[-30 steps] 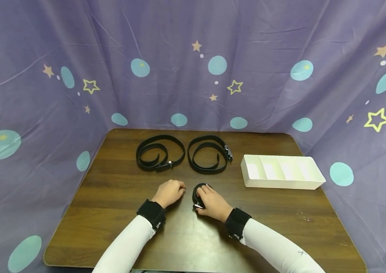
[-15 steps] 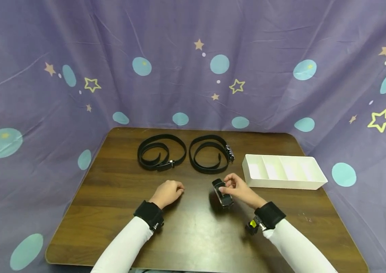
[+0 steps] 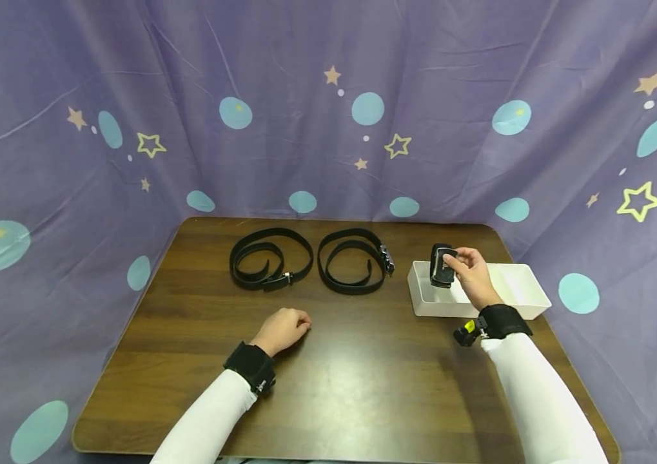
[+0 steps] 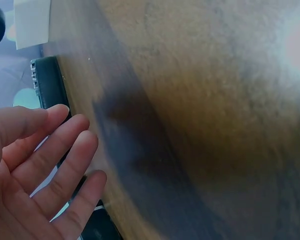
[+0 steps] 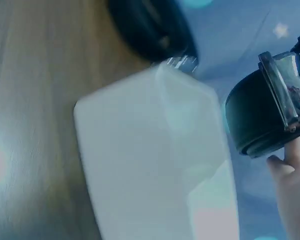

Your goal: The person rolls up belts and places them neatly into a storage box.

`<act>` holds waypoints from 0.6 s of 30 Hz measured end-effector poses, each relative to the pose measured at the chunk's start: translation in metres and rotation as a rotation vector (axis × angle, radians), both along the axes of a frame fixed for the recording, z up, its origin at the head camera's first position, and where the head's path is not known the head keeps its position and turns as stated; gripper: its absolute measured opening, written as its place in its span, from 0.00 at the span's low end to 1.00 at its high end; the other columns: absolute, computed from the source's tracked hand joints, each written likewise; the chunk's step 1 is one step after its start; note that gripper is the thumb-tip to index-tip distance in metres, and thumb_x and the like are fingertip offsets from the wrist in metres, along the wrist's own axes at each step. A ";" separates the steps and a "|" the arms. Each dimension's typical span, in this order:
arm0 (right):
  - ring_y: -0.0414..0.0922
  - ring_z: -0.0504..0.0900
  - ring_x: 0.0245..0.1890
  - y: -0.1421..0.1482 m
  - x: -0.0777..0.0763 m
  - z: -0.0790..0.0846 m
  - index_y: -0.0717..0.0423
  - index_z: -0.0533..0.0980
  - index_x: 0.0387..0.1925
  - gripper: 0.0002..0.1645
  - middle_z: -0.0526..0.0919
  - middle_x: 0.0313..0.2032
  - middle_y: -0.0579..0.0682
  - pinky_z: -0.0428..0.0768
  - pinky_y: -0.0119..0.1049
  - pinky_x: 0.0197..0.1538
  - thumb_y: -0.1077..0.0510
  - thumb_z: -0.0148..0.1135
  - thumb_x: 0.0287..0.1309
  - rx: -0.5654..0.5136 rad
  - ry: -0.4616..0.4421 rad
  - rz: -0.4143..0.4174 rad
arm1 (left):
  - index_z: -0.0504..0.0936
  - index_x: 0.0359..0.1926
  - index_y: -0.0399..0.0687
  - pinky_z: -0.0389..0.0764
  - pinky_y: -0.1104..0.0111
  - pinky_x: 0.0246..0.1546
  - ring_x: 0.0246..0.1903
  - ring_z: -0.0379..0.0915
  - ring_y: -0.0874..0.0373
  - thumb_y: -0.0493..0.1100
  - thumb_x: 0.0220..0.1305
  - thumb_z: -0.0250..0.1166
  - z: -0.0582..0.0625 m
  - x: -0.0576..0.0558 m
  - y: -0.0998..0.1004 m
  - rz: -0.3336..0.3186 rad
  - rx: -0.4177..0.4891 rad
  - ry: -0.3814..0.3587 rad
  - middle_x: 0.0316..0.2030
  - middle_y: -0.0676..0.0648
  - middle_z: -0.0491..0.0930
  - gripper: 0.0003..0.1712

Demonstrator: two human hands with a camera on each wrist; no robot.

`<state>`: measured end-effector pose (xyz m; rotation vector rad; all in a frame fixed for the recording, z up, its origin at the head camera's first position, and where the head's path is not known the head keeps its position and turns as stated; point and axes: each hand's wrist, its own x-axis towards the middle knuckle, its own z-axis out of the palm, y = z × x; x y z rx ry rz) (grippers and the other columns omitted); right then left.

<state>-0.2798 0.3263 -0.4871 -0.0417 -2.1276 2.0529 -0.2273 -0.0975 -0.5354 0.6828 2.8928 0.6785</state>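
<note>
My right hand (image 3: pixel 475 278) pinches a black belt (image 3: pixel 441 267), tightly coiled, and holds it above the left end of a white divided box (image 3: pixel 444 309). In the right wrist view the coiled belt (image 5: pixel 255 115) shows its shiny metal buckle (image 5: pixel 289 90), with the white box (image 5: pixel 135 150) beside it. My left hand (image 3: pixel 282 330) rests near the middle of the table. Its fingers are relaxed and bare in the left wrist view, where the hand (image 4: pixel 45 175) holds nothing.
Two loosely coiled black belts lie at the back of the brown table (image 3: pixel 316 386): a left belt (image 3: pixel 240 267) and a right belt (image 3: pixel 357 289) with a bulky metal buckle. A purple patterned curtain (image 3: pixel 299 142) hangs behind the table and along its sides.
My right hand has lifted the coiled belt from the table's middle and carried it right, over the white box. The left hand has stayed nearly in place.
</note>
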 end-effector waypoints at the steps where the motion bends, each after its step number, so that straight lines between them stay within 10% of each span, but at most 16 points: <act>1: 0.29 0.74 0.29 0.004 -0.004 -0.003 0.48 0.66 0.42 0.13 0.76 0.28 0.36 0.71 0.22 0.31 0.61 0.62 0.61 0.043 -0.016 0.004 | 0.86 0.35 0.51 0.80 0.61 0.40 0.36 0.81 0.58 0.43 0.63 0.63 0.000 0.000 0.000 0.001 -0.005 -0.003 0.34 0.52 0.85 0.06; 11: 0.35 0.77 0.35 0.013 -0.005 -0.031 0.66 0.57 0.64 0.31 0.72 0.38 0.49 0.71 0.27 0.42 0.60 0.58 0.65 0.367 -0.069 0.271 | 0.86 0.35 0.53 0.80 0.61 0.42 0.37 0.81 0.58 0.44 0.63 0.63 -0.004 0.002 -0.002 0.009 -0.024 -0.028 0.34 0.53 0.85 0.05; 18: 0.62 0.71 0.57 0.013 -0.006 -0.022 0.60 0.58 0.70 0.30 0.61 0.67 0.66 0.74 0.49 0.55 0.58 0.51 0.71 0.629 -0.026 0.441 | 0.86 0.34 0.53 0.80 0.62 0.41 0.37 0.81 0.59 0.44 0.63 0.63 -0.008 0.000 -0.006 0.014 -0.023 -0.015 0.34 0.54 0.85 0.05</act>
